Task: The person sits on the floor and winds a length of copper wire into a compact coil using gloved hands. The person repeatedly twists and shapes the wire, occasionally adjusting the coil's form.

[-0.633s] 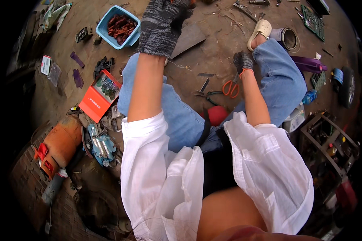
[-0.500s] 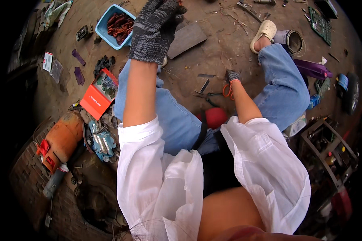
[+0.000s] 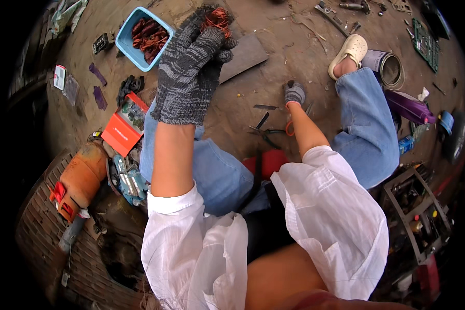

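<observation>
My left hand (image 3: 188, 72), in a grey and black knit glove, is raised close to the view. Its fingers are closed around a bundle of copper wire (image 3: 218, 21), whose reddish strands show above the thumb. My right hand (image 3: 294, 94), gloved too, is stretched out low over the ground. Its fingers look curled together; what they hold, if anything, does not show. Just below it lie an orange-handled tool (image 3: 290, 128) and dark-handled pliers (image 3: 267, 137). A blue tub (image 3: 122, 40) of copper wire coils (image 3: 150, 37) stands beyond my left forearm.
A flat grey plate (image 3: 245, 58) lies beyond my knees. Left are a red box (image 3: 121, 135) of small parts and an orange cylinder (image 3: 83, 168). Right are an open can (image 3: 385, 70), a purple case (image 3: 409, 107), a green circuit board (image 3: 425, 44) and a metal frame (image 3: 416, 217).
My left hand has come lower and turned, so the copper wire bundle shows more. The right hand has moved forward, away from the orange-handled tool. My view has shifted slightly.
</observation>
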Action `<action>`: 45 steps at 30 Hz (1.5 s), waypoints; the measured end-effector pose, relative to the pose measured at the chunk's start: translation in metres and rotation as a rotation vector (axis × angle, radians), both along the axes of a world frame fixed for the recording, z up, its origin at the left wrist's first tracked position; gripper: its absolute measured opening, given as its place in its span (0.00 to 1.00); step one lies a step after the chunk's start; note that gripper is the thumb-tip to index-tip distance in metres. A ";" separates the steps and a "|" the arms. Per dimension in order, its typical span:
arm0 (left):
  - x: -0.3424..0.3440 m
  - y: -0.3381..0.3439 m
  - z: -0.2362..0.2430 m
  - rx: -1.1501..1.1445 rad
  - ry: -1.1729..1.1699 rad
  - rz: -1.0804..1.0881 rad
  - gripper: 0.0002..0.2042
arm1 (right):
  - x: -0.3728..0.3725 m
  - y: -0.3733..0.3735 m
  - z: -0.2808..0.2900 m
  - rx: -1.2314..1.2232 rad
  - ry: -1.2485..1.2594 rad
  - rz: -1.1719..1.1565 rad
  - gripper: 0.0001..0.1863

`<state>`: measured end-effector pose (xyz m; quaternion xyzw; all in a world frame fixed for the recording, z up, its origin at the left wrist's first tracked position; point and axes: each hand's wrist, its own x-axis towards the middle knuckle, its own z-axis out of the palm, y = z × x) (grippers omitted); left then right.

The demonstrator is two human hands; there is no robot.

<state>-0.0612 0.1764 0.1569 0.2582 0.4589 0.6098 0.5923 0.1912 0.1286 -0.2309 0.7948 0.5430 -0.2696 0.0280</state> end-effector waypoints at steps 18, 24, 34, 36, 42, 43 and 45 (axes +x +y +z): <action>0.018 0.009 0.011 0.418 0.257 0.010 0.20 | -0.009 0.040 0.101 -0.444 -0.010 0.687 0.15; 0.023 0.023 0.008 0.254 -0.603 -0.002 0.17 | -0.039 0.068 0.274 -0.410 0.190 0.905 0.14; 0.019 0.009 0.014 0.493 0.519 0.194 0.21 | -0.054 0.100 0.423 -0.070 1.032 0.746 0.10; 0.019 0.009 0.014 0.466 0.517 0.239 0.22 | -0.049 0.112 0.420 0.059 1.155 0.632 0.10; 0.025 0.005 0.015 0.347 0.325 0.071 0.22 | -0.050 0.116 0.390 0.446 1.114 0.515 0.09; 0.026 0.007 0.014 0.312 0.382 0.042 0.21 | -0.054 0.113 0.393 0.490 1.115 0.517 0.09; 0.034 0.006 0.011 0.295 0.409 0.024 0.20 | -0.052 0.114 0.392 0.546 1.090 0.495 0.09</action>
